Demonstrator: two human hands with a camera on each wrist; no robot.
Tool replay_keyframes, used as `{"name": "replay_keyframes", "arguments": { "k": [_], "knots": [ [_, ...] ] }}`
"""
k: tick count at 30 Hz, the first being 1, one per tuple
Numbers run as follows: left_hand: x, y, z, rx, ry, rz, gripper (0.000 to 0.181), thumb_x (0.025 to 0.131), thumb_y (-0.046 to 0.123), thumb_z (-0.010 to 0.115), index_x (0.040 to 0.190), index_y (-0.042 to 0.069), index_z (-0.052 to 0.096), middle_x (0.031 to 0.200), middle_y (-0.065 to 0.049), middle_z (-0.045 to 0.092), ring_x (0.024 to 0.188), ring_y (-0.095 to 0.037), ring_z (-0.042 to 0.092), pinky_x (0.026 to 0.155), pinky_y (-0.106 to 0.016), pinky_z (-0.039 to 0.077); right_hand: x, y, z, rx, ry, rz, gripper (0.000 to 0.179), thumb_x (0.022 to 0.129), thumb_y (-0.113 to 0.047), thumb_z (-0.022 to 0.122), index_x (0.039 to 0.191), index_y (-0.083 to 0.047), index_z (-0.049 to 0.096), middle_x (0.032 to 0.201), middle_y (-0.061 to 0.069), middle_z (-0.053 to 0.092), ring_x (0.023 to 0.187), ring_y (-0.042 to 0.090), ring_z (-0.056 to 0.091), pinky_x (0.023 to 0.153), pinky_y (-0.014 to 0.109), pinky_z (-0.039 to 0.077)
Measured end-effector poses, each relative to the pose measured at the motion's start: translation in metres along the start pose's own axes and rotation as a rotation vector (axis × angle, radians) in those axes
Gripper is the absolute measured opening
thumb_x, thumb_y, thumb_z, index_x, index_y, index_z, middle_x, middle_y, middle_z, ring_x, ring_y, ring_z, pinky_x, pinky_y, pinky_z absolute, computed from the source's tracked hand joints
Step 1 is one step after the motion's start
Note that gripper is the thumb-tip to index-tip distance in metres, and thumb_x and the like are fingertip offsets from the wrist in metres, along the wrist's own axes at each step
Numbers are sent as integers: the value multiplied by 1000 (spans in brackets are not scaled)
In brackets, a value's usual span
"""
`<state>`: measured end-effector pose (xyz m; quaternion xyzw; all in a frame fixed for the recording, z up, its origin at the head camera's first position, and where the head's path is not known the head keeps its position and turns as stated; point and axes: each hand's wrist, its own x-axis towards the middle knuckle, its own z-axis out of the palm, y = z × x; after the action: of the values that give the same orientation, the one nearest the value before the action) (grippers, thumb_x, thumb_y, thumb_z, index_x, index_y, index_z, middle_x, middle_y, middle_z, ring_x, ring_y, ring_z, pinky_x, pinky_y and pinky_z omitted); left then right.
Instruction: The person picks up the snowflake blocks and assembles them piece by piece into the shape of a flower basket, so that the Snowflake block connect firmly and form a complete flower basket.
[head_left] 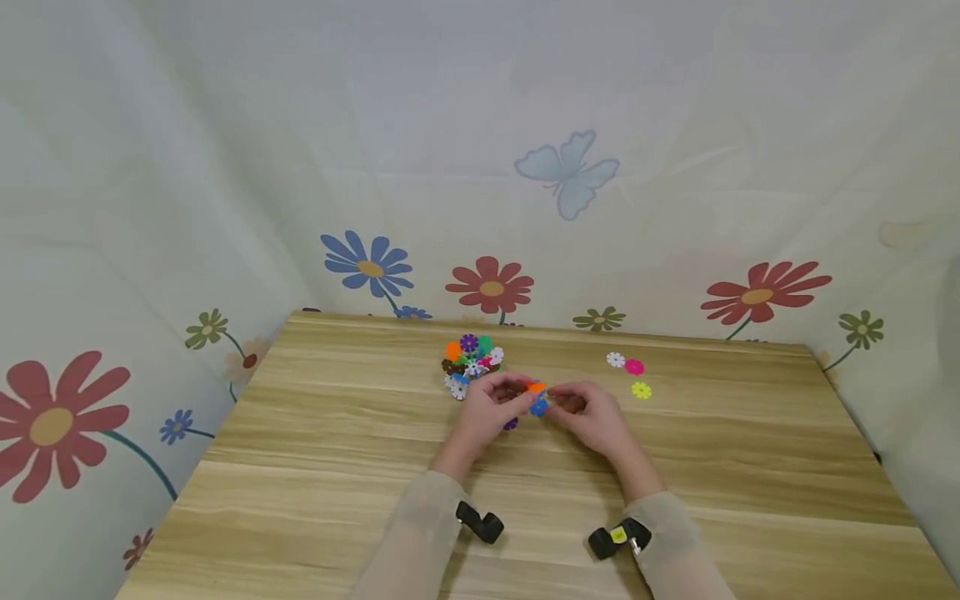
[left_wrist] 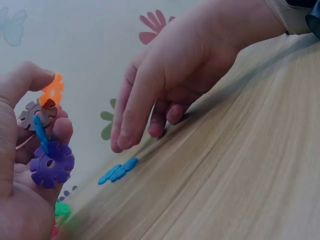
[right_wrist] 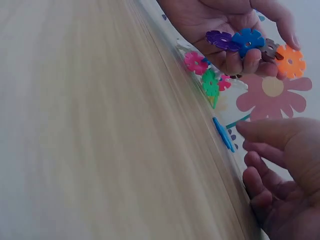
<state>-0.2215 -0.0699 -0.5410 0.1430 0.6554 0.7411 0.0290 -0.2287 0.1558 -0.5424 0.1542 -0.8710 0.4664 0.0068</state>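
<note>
My left hand [head_left: 486,408] holds a short chain of interlocked plastic flower discs. In the left wrist view, the chain runs from an orange disc [left_wrist: 53,90] by the thumb through a brown disc [left_wrist: 32,117] and an edge-on blue disc [left_wrist: 40,134] to a purple disc [left_wrist: 52,169]. A separate blue piece [left_wrist: 118,171] lies on the table under the fingertips of my right hand [head_left: 596,417]. That hand hovers with loosely bent fingers and nothing between them; the right wrist view shows its forefinger beside the blue piece [right_wrist: 223,134].
Beyond my left hand sits a cluster of joined multicoloured discs [head_left: 471,367]. Back right on the wooden table [head_left: 750,450] lie a white disc [head_left: 616,359], a pink disc [head_left: 634,367] and a yellow disc [head_left: 641,390]. A flower-printed curtain [head_left: 450,208] hangs behind the far edge.
</note>
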Motion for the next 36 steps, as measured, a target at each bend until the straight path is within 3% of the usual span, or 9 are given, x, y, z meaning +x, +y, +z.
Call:
{"name": "replay_keyframes", "arguments": {
  "k": [6,16,20,23,29,36],
  "knots": [
    [-2,-3,-9,74,-33,16,25,96,7,83,119,0,76,116,-10,77,101,-19,72,86,-26,60,3,-4,9,-95,2,39,33,93,-27,90,119,-7,83,107,7,76,83,15,61,73,30,52],
    [-6,5,-23,197,-105,-4,26,96,10,85,119,3,77,114,-9,77,99,-19,73,84,-27,61,1,-5,9,-88,-8,89,28,91,-22,92,115,-10,82,106,5,74,84,17,59,74,33,50],
    [-7,5,-25,219,-113,-12,25,96,10,85,119,4,77,113,-7,78,98,-18,73,83,-27,61,-1,-2,4,20,-1,114,24,91,-16,91,109,-8,77,102,4,76,89,18,66,81,31,54],
    [-7,4,-24,224,-114,-31,25,96,14,86,119,7,78,111,-6,78,94,-18,72,78,-27,60,-4,3,-1,163,14,132,24,92,-12,90,108,-4,74,99,6,78,91,18,70,82,28,58],
    [-6,3,-21,216,-122,-49,26,97,20,86,120,10,78,112,-5,79,92,-20,72,70,-26,57,-11,11,-13,415,45,127,32,96,-7,86,124,3,76,105,8,80,92,14,74,80,25,62],
    [-4,3,-17,230,-67,-24,28,95,15,87,121,8,78,115,-6,77,100,-20,71,85,-27,59,-17,8,-19,571,74,40,27,100,-3,80,123,11,74,106,0,81,94,12,77,86,29,64]
  ]
}}
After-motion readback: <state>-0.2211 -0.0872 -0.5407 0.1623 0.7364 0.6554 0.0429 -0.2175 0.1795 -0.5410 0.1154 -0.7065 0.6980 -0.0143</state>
